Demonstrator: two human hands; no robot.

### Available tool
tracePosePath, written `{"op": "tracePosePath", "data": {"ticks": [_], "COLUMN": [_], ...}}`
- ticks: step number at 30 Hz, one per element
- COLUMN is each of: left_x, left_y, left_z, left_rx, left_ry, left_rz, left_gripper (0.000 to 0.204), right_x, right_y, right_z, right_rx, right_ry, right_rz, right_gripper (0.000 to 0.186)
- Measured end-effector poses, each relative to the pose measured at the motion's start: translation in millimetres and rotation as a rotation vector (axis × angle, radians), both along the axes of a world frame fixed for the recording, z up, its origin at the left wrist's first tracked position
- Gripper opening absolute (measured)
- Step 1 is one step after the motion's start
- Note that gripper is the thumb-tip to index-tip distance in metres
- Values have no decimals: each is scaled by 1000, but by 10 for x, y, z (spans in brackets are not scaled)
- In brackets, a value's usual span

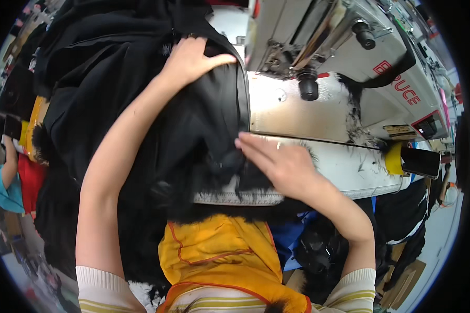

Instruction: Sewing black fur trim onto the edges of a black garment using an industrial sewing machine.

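Observation:
A black garment [198,120] with fur-like trim is spread over the left and middle of the white sewing machine bed. Along its right edge runs a narrow dark strip [242,94]. My left hand [189,58] rests on the upper part, thumb stretched toward that strip; the fingertips are partly hidden in the cloth. Lower down, my right hand [290,164] lies with straight fingers, their tips touching the garment's edge and dark fur beneath; its thumb is hidden. Right of the strip is the machine's shiny metal plate [292,112].
The white sewing machine [402,94] rises at the right, its black knob [308,86] above the plate. Loose black fibres lie on the bed. A phone-like device [422,163] sits by a yellow holder. Orange cloth [219,250] covers my lap. Another person's teal sleeve [5,188] shows far left.

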State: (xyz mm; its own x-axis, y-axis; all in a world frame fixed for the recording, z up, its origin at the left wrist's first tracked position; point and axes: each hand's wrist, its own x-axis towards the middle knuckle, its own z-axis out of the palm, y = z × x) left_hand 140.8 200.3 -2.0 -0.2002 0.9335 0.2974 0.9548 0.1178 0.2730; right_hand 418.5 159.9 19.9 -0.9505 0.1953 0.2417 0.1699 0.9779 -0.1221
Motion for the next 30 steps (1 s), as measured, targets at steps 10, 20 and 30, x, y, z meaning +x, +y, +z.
{"op": "tracePosePath", "data": {"ticks": [10,20,30], "left_x": [-631,447,-617], "left_y": [1120,-1456,-1511], "left_z": [-323,491,289], "left_rx": [275,-361,-163], "left_ry": [-181,-4,-62], "left_rz": [-317,-475,-465], "left_gripper": [60,84,59], "right_x": [-190,411,3144], "right_y": [537,527,-438], "right_z": [-121,-131,686], "right_rx": [59,-784,-995], "right_ry": [58,568,1286], "right_rz": [-276,-247,-425], "right_gripper": [65,26,34]}}
